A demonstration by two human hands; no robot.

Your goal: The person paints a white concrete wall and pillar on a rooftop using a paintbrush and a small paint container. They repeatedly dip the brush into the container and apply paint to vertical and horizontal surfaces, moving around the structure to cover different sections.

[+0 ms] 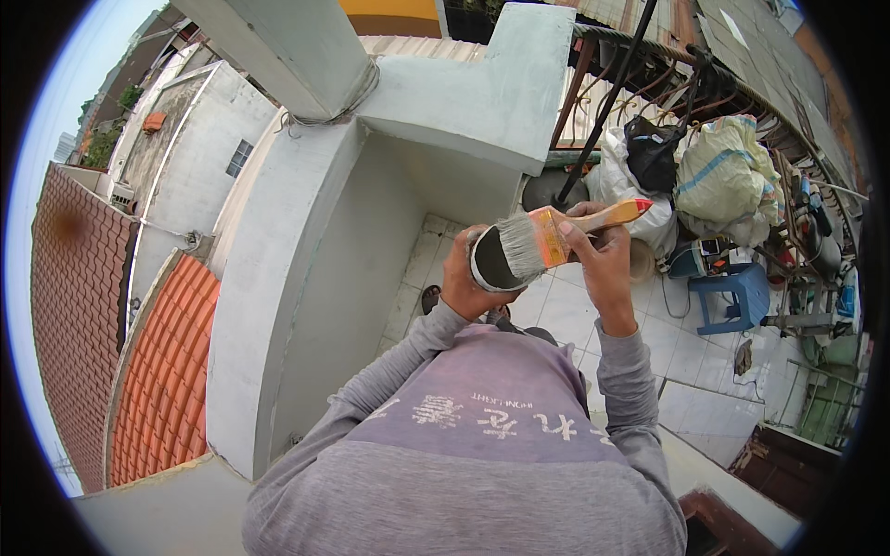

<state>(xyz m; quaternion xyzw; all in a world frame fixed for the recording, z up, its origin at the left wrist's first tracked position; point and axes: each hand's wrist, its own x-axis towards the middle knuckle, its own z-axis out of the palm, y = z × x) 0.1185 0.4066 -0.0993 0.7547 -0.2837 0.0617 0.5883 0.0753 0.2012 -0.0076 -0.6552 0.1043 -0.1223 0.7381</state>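
My left hand (464, 278) is wrapped around a small round container (492, 258) with a pale rim and a dark grey inside, its mouth tilted towards the camera. In my right hand (599, 257) is a wide flat paintbrush (551, 238) with a wooden handle, red at its tip. The brush lies nearly level, with its greyish bristles over the right part of the container's mouth. Whether the bristles touch the rim, I cannot tell. The palm side of my right hand is partly hidden by the brush.
A low white parapet wall (278, 278) runs along the left, with a square pillar (299, 62) on it. White floor tiles (556, 306) lie below. At the right stand a blue plastic stool (740, 299), stuffed sacks (726, 174), a dark pole (605, 104) in a round base and a metal railing.
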